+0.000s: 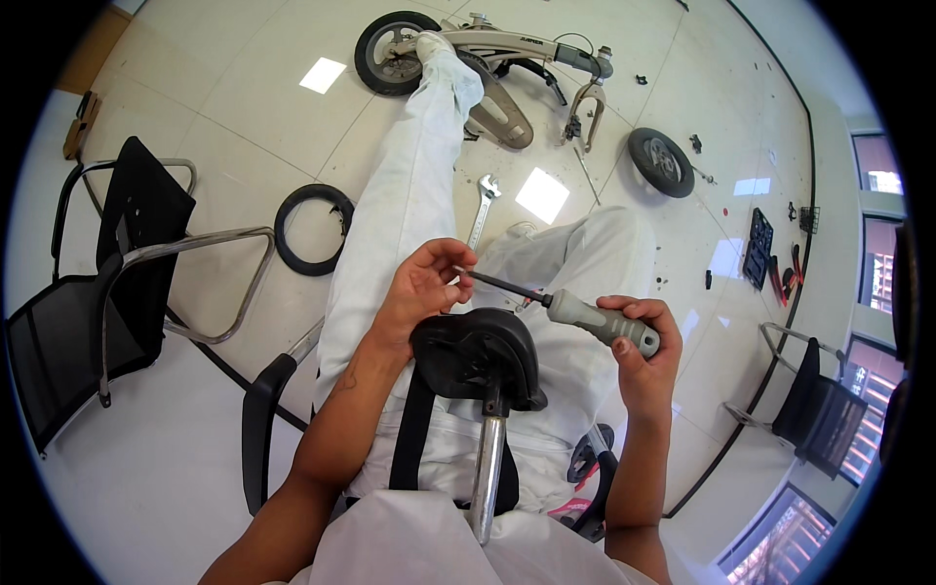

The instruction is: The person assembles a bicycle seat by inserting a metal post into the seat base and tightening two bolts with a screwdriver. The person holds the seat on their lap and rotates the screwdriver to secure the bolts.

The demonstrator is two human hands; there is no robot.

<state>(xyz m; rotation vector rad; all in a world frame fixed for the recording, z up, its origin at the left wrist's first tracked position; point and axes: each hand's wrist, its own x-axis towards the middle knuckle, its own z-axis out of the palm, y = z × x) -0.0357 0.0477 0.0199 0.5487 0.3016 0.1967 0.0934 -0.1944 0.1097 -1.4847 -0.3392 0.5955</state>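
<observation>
Right hand (643, 346): fingers clamped round screwdriver (588, 318), tip toward 10 o'clock. Left hand (421, 291): fingers curled near tip, can't tell if pinching. Saddle (476, 359) parked at 6, guess that frees hands.

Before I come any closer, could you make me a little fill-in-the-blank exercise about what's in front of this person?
1. The right hand grips the screwdriver by its ____.
2. The saddle between the forearms is coloured ____.
3. The loose tyre lies to the ____ of the person's outstretched leg.
4. The adjustable wrench lies on the tiled ____.

Missing words: handle; black; left; floor.
</observation>
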